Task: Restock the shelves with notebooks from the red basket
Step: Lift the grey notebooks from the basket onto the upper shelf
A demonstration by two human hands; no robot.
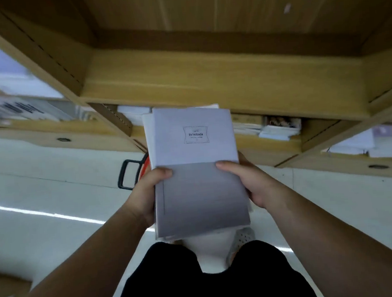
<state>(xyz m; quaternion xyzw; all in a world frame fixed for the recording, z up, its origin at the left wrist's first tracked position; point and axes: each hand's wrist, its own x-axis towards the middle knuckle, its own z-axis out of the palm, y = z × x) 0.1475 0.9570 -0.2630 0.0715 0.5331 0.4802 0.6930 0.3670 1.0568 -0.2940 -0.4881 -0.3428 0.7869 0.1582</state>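
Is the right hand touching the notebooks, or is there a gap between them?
Touching. The head view shows the right hand holding the notebooks at their right edge, with its thumb on the top cover.

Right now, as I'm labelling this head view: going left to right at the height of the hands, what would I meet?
In order: black basket handle → left hand → stack of notebooks, gripped from both sides → right hand.
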